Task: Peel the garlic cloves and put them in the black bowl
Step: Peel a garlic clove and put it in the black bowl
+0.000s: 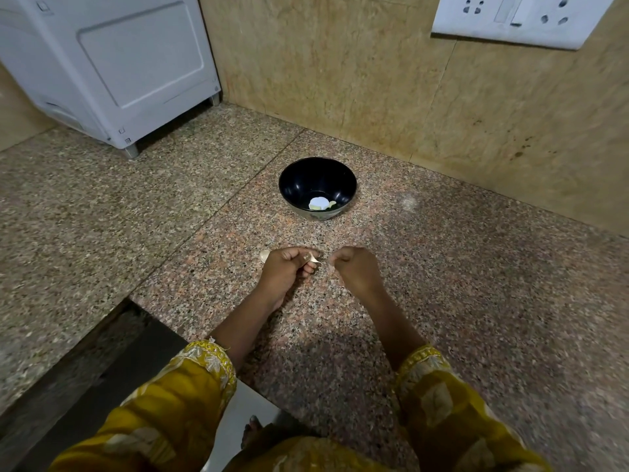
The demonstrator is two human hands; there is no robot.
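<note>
The garlic clove (311, 259) sits in your left hand (285, 269), pinched between curled fingers and thumb, with a thin papery flap of skin sticking out toward 3 o'clock. Your right hand (357, 267) is just beside it at 3 o'clock, fingers curled in a loose fist. It is blurred, so you cannot tell whether it pinches a strip of skin or holds nothing.

A pale, rounded scrap (264, 255) lies on the surface at 9 o'clock of your left hand, half hidden by the knuckles. It could be skin or clove.

At 12 o'clock from your hands, well apart from them, stands the black bowl (296, 185). It is round, glossy and deep, with pale peeled pieces (319, 203) at its bottom, though their count is hard to make out.

The surface (459, 284) is speckled pink-grey granite, polished, with a seam running diagonally. Behind it rises a tan, mottled stone wall (340, 69).

At 11 o'clock a white boxy appliance (112, 63) stands on short feet, cut off by the frame. At 1 o'clock a white socket plate (517, 18) is also cut off.

Your yellow embroidered sleeves (190, 386) fill 6 o'clock.
</note>
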